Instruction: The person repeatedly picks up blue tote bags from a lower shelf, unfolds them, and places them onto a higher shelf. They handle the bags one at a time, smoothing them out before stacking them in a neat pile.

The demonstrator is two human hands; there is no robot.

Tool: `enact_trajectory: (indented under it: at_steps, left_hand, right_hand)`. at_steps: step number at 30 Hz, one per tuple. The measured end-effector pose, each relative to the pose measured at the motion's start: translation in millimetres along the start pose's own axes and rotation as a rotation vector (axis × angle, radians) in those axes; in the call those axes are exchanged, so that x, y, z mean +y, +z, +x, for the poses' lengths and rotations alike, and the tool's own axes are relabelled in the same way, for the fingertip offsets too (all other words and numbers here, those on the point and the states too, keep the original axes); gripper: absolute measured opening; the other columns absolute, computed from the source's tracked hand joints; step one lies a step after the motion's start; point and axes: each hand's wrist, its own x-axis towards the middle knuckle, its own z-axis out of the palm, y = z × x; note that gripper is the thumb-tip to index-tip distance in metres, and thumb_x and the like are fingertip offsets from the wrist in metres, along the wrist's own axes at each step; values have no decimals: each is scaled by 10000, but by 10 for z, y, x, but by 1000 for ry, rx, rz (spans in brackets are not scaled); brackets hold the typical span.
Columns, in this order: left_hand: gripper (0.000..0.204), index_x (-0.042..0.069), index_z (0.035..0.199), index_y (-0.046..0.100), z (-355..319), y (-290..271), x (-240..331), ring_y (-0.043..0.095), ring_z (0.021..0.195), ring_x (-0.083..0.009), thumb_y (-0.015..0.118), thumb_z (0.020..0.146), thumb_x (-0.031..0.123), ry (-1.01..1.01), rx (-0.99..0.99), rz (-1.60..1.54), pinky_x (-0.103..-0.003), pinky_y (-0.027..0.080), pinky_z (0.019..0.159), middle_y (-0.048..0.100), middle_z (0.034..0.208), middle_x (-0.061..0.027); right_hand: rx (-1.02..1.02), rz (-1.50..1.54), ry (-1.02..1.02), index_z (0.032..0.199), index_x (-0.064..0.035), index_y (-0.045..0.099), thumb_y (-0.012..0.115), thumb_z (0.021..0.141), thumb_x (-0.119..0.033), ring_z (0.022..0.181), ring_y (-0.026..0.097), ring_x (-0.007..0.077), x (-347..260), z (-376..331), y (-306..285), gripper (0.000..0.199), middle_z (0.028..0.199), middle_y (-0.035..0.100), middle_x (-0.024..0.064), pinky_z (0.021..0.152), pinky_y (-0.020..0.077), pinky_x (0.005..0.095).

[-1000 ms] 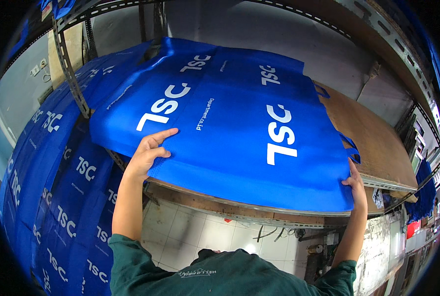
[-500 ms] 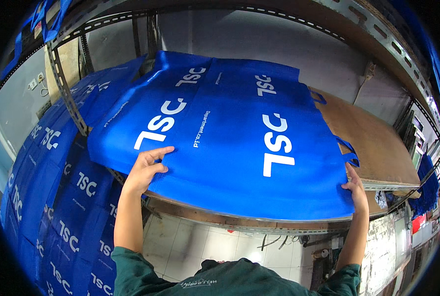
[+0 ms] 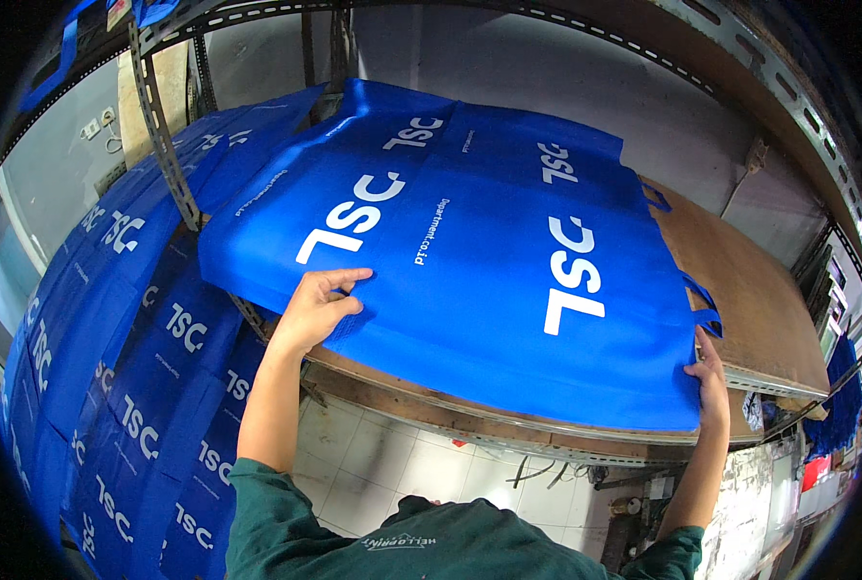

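Observation:
A blue fabric bag [image 3: 508, 329] with large white lettering lies flat on top of other blue bags, its lower edge along the shelf's near edge. My left hand [image 3: 317, 311] rests at the bag's near left corner, index finger stretched over the fabric and thumb apart from it. At the near right corner, my right hand [image 3: 709, 382] grips the bag's edge, with the thumb on top and the other fingers partly hidden. Just above that hand, a blue loop handle [image 3: 705, 307] sticks out from the bag's side.
Brown board [image 3: 755, 280] covers the shelf to the right of the bags. More printed blue bags [image 3: 150, 387] hang or lie overlapped on the left. A perforated metal post [image 3: 165, 145] rises at the back left, and a metal shelf beam [image 3: 740, 68] crosses overhead.
The whole view has shifted, so the shelf and bags appear farther right. Both hands keep about the same places on the bag.

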Motion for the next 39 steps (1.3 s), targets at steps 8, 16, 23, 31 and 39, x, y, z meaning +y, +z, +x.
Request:
enact_trajectory:
  at_steps: [8,16,23,31,39]
  left_hand:
    - [504,60,1158,591,30,-9,-76,557,661,-113,601,660,-11,52,38,56,-226,444,644,585,977,-154]
    - [503,96,1149,598,-10,105,-155,555,602,-145,615,653,17,316,161,383,-276,454,588,572,748,-88]
    - [508,152,1167,585,-214,337,-14,564,804,-223,648,664,117,341,350,736,-341,469,694,516,934,-101]
    - [447,-59,1161,509,-930,1092,-229,353,589,-141,618,738,37,937,464,185,-275,294,529,387,740,-40]
    - [481,-33,1212,451,-1922,2781,-799,365,605,-95,591,754,19,502,-484,-140,-225,325,571,396,702,-6]
  right_hand:
    - [9,45,15,1360,8,284,501,729,7,1182,421,229,120,-22,-52,667,1344,365,162,972,336,304]
    - [178,-306,-83,1374,-43,286,554,821,-16,603,519,71,141,-123,79,615,716,601,45,552,410,202]
    - [344,-558,-265,1370,-66,307,627,820,-186,490,473,72,352,-196,-64,648,553,529,7,493,409,237]
    - [746,-224,-148,1283,-58,418,633,832,-229,541,530,77,673,-1571,-604,528,651,571,27,496,409,200]
    - [1507,196,-149,1142,-46,510,611,836,-197,517,525,91,965,-4144,-1755,355,689,568,53,450,408,206]
